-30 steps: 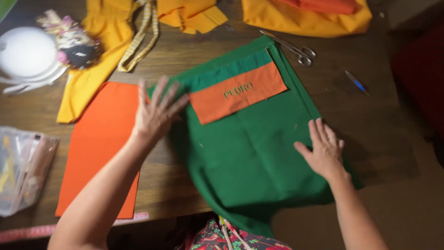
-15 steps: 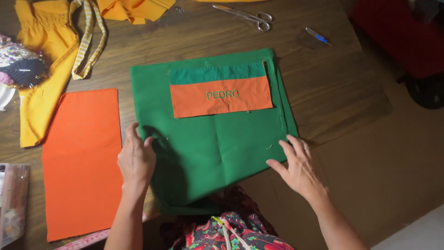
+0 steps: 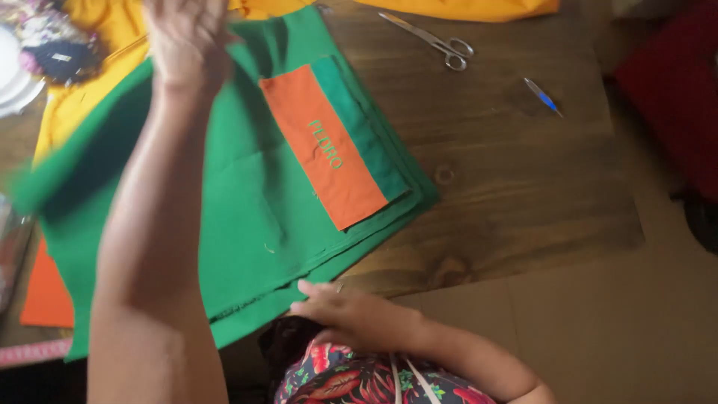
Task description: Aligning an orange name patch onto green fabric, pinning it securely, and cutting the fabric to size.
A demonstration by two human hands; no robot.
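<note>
Wood makes up the one brown plank table [image 3: 508,187], grain and knots showing. On it lies one folded green cloth [image 3: 254,217], soft and matte, turned aslant, with one orange rectangular patch [image 3: 321,146] sewn on its face. The left hand [image 3: 183,45] is raised over the cloth's far edge, blurred; its grip cannot be told. The right hand [image 3: 351,310] rests open, fingers flat, at the near edge. One pair of metal scissors [image 3: 437,41] and one slim blue pen [image 3: 544,97] lie apart on the bare wood.
</note>
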